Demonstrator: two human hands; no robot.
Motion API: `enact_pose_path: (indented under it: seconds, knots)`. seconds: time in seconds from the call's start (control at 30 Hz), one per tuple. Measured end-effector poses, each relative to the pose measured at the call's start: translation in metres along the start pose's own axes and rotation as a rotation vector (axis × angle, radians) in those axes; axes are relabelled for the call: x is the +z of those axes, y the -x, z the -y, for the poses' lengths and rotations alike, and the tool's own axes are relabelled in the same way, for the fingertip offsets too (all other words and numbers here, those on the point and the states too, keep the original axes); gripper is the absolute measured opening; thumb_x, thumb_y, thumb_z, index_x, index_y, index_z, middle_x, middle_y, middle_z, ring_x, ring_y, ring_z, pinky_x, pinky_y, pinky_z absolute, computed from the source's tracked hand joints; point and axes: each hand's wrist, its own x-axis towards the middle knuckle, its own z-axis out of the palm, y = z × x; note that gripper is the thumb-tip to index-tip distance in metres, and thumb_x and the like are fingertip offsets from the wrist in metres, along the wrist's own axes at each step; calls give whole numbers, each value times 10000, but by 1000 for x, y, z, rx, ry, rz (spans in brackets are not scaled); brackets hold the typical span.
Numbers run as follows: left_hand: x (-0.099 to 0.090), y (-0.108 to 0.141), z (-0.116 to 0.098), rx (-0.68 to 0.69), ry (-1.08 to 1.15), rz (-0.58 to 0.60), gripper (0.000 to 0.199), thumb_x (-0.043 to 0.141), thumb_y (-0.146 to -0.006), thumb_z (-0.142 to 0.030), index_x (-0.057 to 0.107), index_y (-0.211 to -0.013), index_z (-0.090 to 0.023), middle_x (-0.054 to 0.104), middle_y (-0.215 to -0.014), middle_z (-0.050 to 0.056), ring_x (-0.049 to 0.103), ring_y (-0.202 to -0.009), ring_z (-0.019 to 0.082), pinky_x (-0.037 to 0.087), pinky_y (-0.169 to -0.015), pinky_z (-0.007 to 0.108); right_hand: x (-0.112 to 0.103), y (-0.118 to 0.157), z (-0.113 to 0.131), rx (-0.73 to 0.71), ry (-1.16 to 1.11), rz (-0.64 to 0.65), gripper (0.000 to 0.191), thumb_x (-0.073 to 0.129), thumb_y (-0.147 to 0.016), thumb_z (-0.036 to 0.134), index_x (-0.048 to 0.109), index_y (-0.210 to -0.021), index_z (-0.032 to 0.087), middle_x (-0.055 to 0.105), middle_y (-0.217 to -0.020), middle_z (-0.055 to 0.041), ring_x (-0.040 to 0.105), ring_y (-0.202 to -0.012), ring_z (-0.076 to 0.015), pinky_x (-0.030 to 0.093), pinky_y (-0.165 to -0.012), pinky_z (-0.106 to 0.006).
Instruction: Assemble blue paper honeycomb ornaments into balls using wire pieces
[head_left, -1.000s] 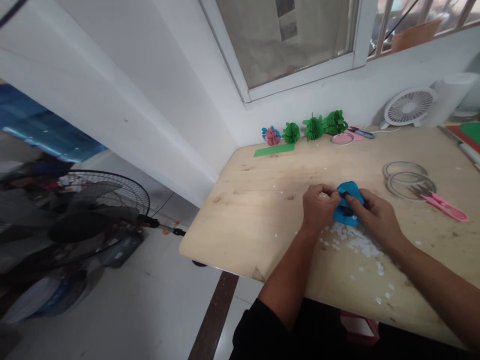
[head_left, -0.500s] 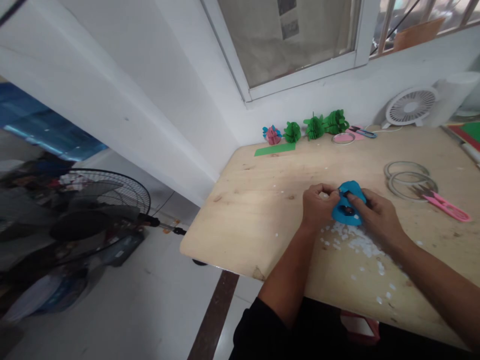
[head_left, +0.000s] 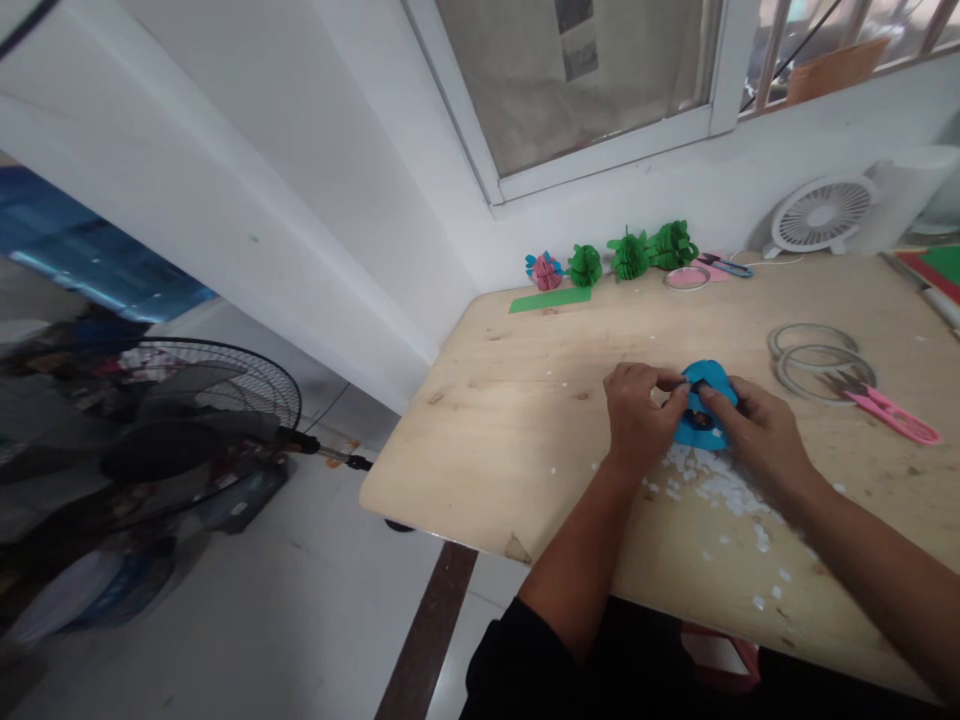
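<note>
A bright blue, rounded paper piece (head_left: 711, 374) with dark openings is held between both hands above the table. My right hand (head_left: 769, 432) grips its right side, thumb lying across the front. On the left edge, the thumb and forefinger of my left hand (head_left: 639, 418) are pinched together; whether they hold the paper or a tiny bit on it is too small to tell. Small white scraps (head_left: 724, 487) lie scattered on the wooden table (head_left: 480, 430) just below the blue piece.
Pink-handled snips (head_left: 900, 416) lie by several metal rings at right. Along the wall stand green paper figures (head_left: 628, 256), a pink and blue one (head_left: 546, 270), a green strip (head_left: 551, 299), blue snips (head_left: 727, 265) and a small white fan (head_left: 821, 215). A black fan (head_left: 202, 440) stands left of the table.
The blue paper piece has shifted slightly right with my right hand. My left hand has turned a little, its fingertips still at the left edge of the paper.
</note>
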Motion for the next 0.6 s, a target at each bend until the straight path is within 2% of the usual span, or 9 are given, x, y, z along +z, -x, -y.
enact_pose_path:
  seconds: [0.37, 0.6]
  knots:
    - [4, 1, 4, 55, -126, -8, 99, 732, -798, -150, 689, -736, -215, 725, -776, 25, 646, -887, 214, 447, -926, 391, 1, 1, 2, -37, 44, 13, 338, 659, -783, 543, 648, -723, 211, 640, -608, -18, 579, -559, -177, 451, -481, -281]
    - [5, 1, 4, 83, -168, -14, 102, 705, -791, -131, 683, -739, -215, 731, -777, 27, 647, -891, 220, 442, -936, 405, 2, 1, 3, -46, 59, 4, 311, 653, -789, 505, 648, -699, 207, 641, -603, -17, 563, -551, -165, 446, -479, -270]
